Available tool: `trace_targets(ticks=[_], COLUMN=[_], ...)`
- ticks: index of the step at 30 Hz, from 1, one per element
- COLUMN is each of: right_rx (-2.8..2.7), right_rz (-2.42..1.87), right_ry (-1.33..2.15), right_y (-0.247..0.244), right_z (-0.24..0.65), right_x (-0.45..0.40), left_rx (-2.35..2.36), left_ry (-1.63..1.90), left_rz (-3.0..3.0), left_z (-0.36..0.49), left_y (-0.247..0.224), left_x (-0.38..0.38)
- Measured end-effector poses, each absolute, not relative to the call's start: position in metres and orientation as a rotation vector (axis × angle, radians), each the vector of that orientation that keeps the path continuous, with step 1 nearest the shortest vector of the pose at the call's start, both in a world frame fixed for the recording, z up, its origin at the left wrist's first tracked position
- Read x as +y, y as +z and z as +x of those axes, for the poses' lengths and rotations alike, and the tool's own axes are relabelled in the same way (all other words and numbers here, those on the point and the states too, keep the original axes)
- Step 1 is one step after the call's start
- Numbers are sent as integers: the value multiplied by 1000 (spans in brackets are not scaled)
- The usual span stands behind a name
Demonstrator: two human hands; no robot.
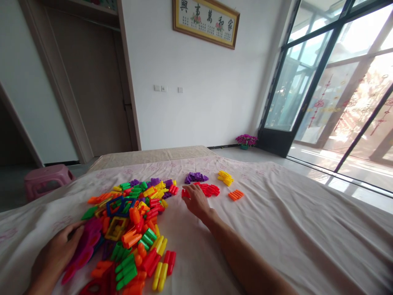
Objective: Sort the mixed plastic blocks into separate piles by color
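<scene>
My left hand (58, 250) is closed around the edge of a flat magenta plastic piece (87, 237) with rounded lobes, at the left side of a heap of toy building pieces (144, 205). To the right of the heap, my right hand (196, 201) has its fingers bent down over a red building piece (185, 193). Part of that piece is hidden by the fingers. Just beyond this hand lies a group of red pieces (210, 189). Purple pieces (196, 177) sit behind them. Farther right are a yellow cluster (225, 178) and an orange cluster (236, 195).
A wrinkled pale cloth (276, 237) covers the surface beneath the pieces. On the floor at left stands a pink stool (47, 180). A pot of magenta flowers (246, 140) is by the glass doors (307, 94). A framed sign (206, 22) hangs on the wall.
</scene>
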State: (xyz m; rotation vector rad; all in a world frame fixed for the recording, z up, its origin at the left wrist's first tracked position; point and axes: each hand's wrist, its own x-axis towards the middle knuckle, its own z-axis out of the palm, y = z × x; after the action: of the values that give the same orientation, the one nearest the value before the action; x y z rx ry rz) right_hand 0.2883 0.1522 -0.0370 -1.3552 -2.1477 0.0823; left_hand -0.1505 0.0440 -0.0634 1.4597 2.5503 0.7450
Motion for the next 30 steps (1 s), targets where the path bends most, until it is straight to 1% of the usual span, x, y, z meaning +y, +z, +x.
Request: trace_targets(ticks=[3, 6, 10, 12, 18, 21, 25, 30], right_rx=[-2028, -1954, -1906, -1929, -2213, -2345, -2395, -2347], right_rz=[-1466, -1637, -1760, -1663, -1020, -835, -926, -1081], right_ry=[-41, -126, -181, -140, 233, 335, 323, 264], right_y=[-31, -27, -24, -22, -29, -35, -42, -47], right_z=[315, 338, 345, 335, 268, 239, 224, 228], right_x=[160, 166, 166, 161, 133, 120, 115, 117], left_rx=[2444, 2437, 2441, 2457, 2466, 2466, 2462, 2469], left_ry=[806, 825, 788, 739, 687, 688, 682, 651], left_rz=[1366, 1344, 1344, 1332, 1327, 1334, 1321, 1316], left_z=[-155, -155, -151, -149, -149, -149, -147, -146], left_y=[-67, -66, -63, -62, -63, -63, -60, -59], left_x=[45, 45, 45, 45, 44, 43, 43, 42])
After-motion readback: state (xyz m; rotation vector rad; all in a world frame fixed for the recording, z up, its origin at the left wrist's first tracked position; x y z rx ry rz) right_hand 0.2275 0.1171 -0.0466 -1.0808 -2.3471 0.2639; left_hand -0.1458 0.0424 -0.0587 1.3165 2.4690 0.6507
